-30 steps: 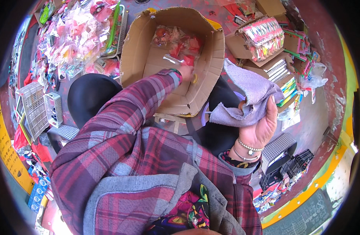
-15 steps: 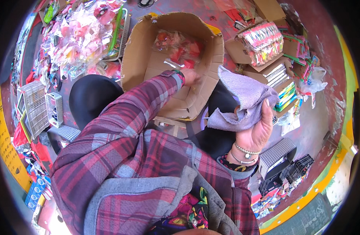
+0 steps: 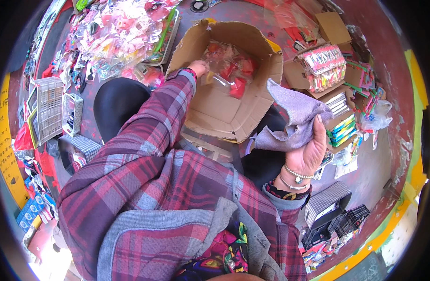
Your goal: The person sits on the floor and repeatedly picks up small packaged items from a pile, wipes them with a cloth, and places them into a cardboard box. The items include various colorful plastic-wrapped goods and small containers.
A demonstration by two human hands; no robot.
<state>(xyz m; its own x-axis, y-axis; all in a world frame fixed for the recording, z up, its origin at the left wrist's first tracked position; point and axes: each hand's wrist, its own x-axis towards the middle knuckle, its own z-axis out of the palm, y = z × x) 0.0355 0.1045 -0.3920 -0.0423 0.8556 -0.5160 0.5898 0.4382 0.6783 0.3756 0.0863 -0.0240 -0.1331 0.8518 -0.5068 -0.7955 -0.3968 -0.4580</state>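
A cardboard box [image 3: 229, 117] stands open in front of me, with clear plastic packets holding red items [image 3: 231, 68] on its bottom. My left hand [image 3: 199, 69] reaches inside by the box's left wall, beside a clear packet. Its fingers point down and are mostly hidden, so whether it grips that packet does not show. At the right, my right hand [image 3: 311, 145] is closed round a greyish-purple cloth [image 3: 294, 117], which hangs in folds beside the box's right edge. Bracelets circle that wrist.
A large heap of clear-bagged goods [image 3: 116, 35] lies at the far left beside a basket with a green rim [image 3: 166, 35]. White plastic baskets [image 3: 48, 107] stand at left. Cartons of packaged goods [image 3: 318, 65] line the right, with a checkered bin [image 3: 327, 201] nearer me.
My left hand has moved leftward and farther into the box, toward its left wall. The packets look shifted inside. My right hand keeps the cloth; the whole view has swung slightly.
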